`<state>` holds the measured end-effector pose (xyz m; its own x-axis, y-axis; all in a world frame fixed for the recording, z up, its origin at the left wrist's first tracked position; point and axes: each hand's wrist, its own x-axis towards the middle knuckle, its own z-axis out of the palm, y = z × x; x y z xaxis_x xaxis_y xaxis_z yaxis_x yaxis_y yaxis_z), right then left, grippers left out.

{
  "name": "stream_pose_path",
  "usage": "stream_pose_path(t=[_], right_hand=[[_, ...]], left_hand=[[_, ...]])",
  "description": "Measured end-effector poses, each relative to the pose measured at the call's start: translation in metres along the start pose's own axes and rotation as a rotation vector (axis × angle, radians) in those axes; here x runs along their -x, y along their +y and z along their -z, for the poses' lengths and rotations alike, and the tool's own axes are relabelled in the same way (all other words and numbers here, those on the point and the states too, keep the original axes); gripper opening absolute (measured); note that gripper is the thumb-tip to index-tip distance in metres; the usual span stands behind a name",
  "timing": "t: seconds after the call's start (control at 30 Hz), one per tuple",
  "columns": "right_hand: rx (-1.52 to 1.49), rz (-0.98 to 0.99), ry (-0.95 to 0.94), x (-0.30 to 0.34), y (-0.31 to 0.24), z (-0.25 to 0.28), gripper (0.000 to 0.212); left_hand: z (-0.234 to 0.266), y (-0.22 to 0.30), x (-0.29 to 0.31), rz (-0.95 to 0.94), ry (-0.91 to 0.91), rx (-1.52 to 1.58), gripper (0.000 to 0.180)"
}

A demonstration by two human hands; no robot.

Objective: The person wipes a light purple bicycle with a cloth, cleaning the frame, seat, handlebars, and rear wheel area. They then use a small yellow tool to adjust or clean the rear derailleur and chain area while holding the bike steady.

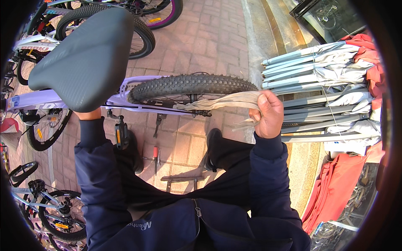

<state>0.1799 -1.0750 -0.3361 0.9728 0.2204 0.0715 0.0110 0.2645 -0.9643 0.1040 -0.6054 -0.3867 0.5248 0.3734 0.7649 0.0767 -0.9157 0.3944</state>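
Observation:
A lilac bicycle frame (pixel 42 100) lies across the view, with a black saddle (pixel 90 58) at left and a knobbly rear tyre (pixel 192 85) in the middle. My right hand (pixel 270 113) is closed round one end of a beige cloth strip (pixel 228 101). Pulled out long, the strip runs left along the near side of the wheel to the frame near the hub. Only the back of my left hand (pixel 88 114) shows below the saddle's edge. Its fingers are hidden under the saddle, so its grip cannot be made out.
A pedal (pixel 121 133) juts toward me by my left shoe. On the paving lies a red-handled tool (pixel 156 154), near a dark metal bar (pixel 182 178). Other bicycles (pixel 63 213) stand at left. Bundled poles (pixel 314 71) and red fabric (pixel 331 188) are at right.

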Motion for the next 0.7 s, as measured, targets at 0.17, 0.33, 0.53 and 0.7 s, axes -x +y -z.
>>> stream_pose_path(t=[0.17, 0.33, 0.53, 0.7], right_hand=[[0.529, -0.348, -0.108, -0.011, 0.015, 0.015, 0.022], [0.335, -0.526, 0.088, -0.016, 0.07, 0.013, 0.024], [-0.049, -0.288, 0.16, -0.008, 0.093, -0.012, 0.02], [0.224, -0.313, -0.196, 0.012, 0.079, -0.047, 0.02]], left_hand=[[-0.001, -0.001, -0.002, 0.007, 0.006, -0.007, 0.027], [-0.004, -0.002, -0.006, 0.015, 0.009, -0.01, 0.027], [-0.006, -0.003, -0.008, 0.021, 0.016, -0.016, 0.027], [-0.005, -0.003, -0.007, 0.023, 0.024, -0.023, 0.027]])
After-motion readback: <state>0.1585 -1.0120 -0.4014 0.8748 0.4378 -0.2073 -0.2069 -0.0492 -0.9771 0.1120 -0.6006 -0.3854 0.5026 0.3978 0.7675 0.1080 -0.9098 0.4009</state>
